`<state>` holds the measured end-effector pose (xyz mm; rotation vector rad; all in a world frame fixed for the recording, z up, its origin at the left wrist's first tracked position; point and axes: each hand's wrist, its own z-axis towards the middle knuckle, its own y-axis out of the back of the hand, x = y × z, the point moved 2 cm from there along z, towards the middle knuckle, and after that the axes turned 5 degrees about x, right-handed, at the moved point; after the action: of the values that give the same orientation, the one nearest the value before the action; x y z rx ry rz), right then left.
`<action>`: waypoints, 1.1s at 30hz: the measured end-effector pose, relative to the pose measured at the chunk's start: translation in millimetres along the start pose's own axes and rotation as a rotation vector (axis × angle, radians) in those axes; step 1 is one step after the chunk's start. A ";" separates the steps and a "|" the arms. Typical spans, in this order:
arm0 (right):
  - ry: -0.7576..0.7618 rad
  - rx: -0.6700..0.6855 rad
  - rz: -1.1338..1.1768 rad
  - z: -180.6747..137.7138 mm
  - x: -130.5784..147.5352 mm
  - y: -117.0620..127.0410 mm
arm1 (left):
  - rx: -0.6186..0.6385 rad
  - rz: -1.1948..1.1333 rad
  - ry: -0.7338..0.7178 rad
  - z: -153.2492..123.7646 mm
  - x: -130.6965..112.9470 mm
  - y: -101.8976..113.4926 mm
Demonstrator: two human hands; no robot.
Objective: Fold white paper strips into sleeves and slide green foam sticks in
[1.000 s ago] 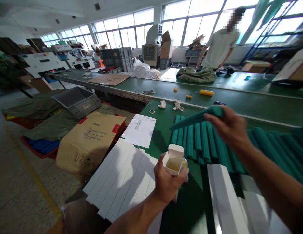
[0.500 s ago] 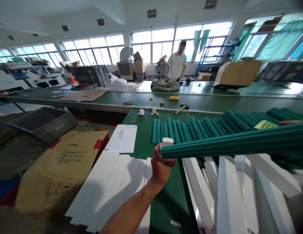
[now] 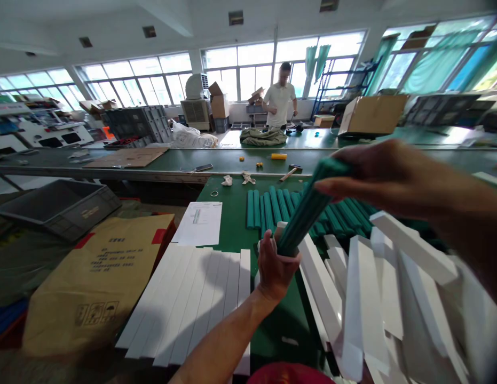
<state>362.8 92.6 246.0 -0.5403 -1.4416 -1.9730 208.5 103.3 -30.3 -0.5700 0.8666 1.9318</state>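
My left hand (image 3: 275,266) is closed round the open end of a long white box, mostly hidden behind the fingers. My right hand (image 3: 386,173) grips the far end of a bundle of green ribbed rods (image 3: 306,210). The bundle tilts down with its lower end at the box opening, by my left thumb. More green rods (image 3: 272,205) lie in a row on the green table (image 3: 232,234) just beyond. Flat white box blanks (image 3: 196,298) lie to the left, and made-up long white boxes (image 3: 360,293) are piled to the right.
A printed sheet (image 3: 198,223) lies on the table's left edge, beside a brown paper sack (image 3: 92,277) and a grey crate (image 3: 56,205). A green conveyor (image 3: 160,162) carries a phone, cardboard and small tools. A person in a white shirt (image 3: 279,101) stands at the far table.
My right hand came into view and swung the green bundle from lying level to pointing steeply down into the box end. My left hand stayed on the box.
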 end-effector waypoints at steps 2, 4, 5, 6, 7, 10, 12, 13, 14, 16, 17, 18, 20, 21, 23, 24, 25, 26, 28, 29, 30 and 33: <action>0.072 0.207 -0.253 3.7 10.8 -44.8 | 0.005 0.016 0.020 2.6 3.4 3.2; 0.133 0.213 -0.363 1.3 4.0 -81.0 | -0.006 0.039 0.036 6.3 7.5 9.7; 0.145 0.193 -0.372 -2.3 -4.4 -95.6 | -0.013 0.044 0.021 7.9 9.1 13.8; 0.140 0.194 -0.360 -7.3 -14.9 -108.7 | -0.016 0.044 -0.014 9.1 10.3 17.9; 0.120 0.200 -0.331 -13.3 -26.5 -120.2 | -0.008 0.039 -0.054 9.7 11.1 21.6; 0.019 0.234 -0.103 -32.9 -59.7 -149.3 | 0.017 0.025 -0.174 8.8 12.0 29.5; -0.051 0.281 0.197 -45.4 -76.1 -168.4 | 0.011 0.055 -0.212 7.8 13.2 30.7; -0.098 0.287 0.374 -51.1 -82.3 -178.1 | -0.002 0.081 -0.226 7.5 14.1 30.2; -0.155 0.274 0.556 -56.3 -87.2 -188.1 | -0.017 0.107 -0.234 7.2 15.4 29.2; -0.281 0.183 0.893 -64.5 -93.8 -207.3 | -0.027 0.133 -0.251 6.5 18.3 26.3; -0.334 0.124 1.032 -67.2 -95.7 -215.9 | -0.015 0.125 -0.270 6.0 19.4 24.9; -0.370 0.071 1.148 -68.6 -96.9 -223.3 | 0.007 0.103 -0.291 5.4 20.1 23.9; -0.401 -0.023 1.301 -67.6 -98.5 -233.1 | 0.057 0.033 -0.311 4.9 19.7 23.6; -0.406 -0.071 1.336 -65.6 -99.5 -235.3 | 0.074 -0.016 -0.295 5.6 18.5 24.7; -0.387 -0.149 1.336 -60.5 -101.6 -235.5 | 0.104 -0.143 -0.205 9.2 14.4 27.9; -0.364 -0.169 1.313 -58.0 -102.2 -234.4 | 0.115 -0.208 -0.141 12.1 11.7 29.7; -0.336 -0.175 1.284 -56.0 -102.1 -233.2 | 0.124 -0.267 -0.075 15.3 8.6 31.1; -0.307 -0.170 1.253 -54.4 -101.5 -232.1 | 0.133 -0.315 -0.015 18.5 5.6 32.2; -0.261 -0.141 1.201 -52.8 -98.7 -231.2 | 0.149 -0.407 0.084 24.1 0.6 32.9; -0.253 -0.135 1.186 -52.5 -97.2 -231.4 | 0.150 -0.464 0.122 26.2 -1.0 32.8; -0.253 -0.141 1.179 -52.3 -95.9 -231.7 | 0.150 -0.522 0.154 27.9 -1.8 32.7; -0.269 -0.197 1.205 -50.7 -94.6 -233.4 | 0.184 -0.594 0.189 32.1 -1.7 33.4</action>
<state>270.6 115.6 7.4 -1.3921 -0.6944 -1.0584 178.6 115.6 3.0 -0.8021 0.8610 1.2631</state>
